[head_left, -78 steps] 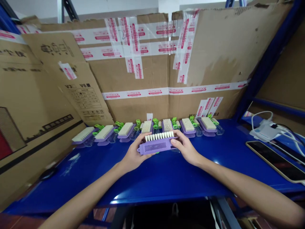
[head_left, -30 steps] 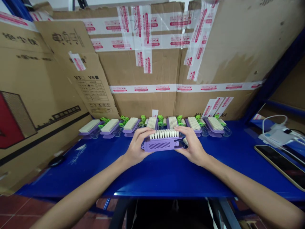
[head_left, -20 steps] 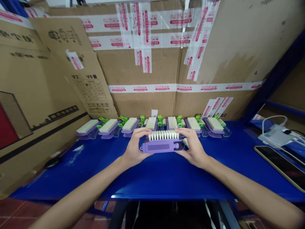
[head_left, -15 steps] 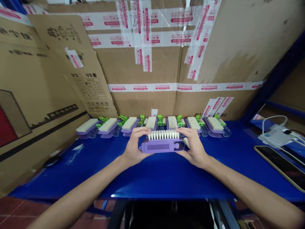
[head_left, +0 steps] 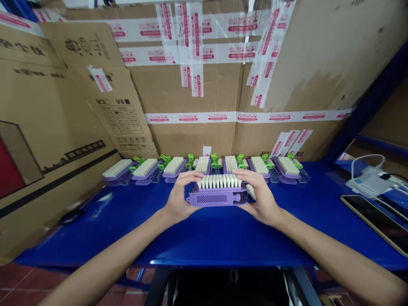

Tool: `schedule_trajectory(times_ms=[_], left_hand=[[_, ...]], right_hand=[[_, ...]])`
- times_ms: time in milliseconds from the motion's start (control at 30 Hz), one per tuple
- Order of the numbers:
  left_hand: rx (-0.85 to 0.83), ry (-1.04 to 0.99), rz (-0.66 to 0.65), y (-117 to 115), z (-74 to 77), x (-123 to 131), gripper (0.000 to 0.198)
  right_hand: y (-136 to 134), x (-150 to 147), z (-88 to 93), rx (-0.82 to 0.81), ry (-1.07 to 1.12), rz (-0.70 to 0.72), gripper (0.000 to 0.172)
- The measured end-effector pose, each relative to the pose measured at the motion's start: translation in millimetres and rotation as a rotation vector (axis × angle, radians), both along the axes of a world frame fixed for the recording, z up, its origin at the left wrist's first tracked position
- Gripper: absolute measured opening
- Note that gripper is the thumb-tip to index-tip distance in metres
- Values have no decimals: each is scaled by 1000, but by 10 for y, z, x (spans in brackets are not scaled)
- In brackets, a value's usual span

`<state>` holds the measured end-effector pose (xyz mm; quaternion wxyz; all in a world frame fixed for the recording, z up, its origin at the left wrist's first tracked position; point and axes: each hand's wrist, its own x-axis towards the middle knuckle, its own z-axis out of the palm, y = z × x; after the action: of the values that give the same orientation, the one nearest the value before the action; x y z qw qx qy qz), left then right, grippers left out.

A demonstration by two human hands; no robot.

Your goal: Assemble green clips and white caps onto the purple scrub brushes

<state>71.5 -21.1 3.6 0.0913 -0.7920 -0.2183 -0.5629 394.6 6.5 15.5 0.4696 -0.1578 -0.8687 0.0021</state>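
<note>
Between my two hands is a purple scrub brush (head_left: 216,198), its cream bristles facing up and its slotted purple side turned toward me. My left hand (head_left: 179,197) grips its left end, fingers over the top and thumb beneath. Around the right end closes my right hand (head_left: 259,199), its forefinger along the bristle tops. A pale rounded piece (head_left: 250,191) shows beside the right fingers, partly hidden. Behind the held brush stands a row of several similar purple brushes (head_left: 174,166) with green clips (head_left: 165,160) and clear plastic parts between them.
The brushes stand on a blue table (head_left: 219,238) against a cardboard wall (head_left: 197,140) with printed tape. A phone (head_left: 376,219) and a white charger with cables (head_left: 366,176) lie at the right. A large carton (head_left: 63,110) rises at the left, near a small black object (head_left: 70,216).
The held brush has tilted slightly, and more of its top edge shows. Both hands keep their grip in nearly the same place.
</note>
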Motion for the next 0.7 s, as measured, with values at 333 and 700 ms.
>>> schedule_trajectory(times_ms=[333, 700], left_hand=[[15, 6, 42, -15, 4, -11, 72], [-70, -4, -26, -25, 11, 16, 71]], right_hand=[[56, 50, -115, -38, -18, -63, 77], [78, 19, -71, -87, -60, 28, 83]])
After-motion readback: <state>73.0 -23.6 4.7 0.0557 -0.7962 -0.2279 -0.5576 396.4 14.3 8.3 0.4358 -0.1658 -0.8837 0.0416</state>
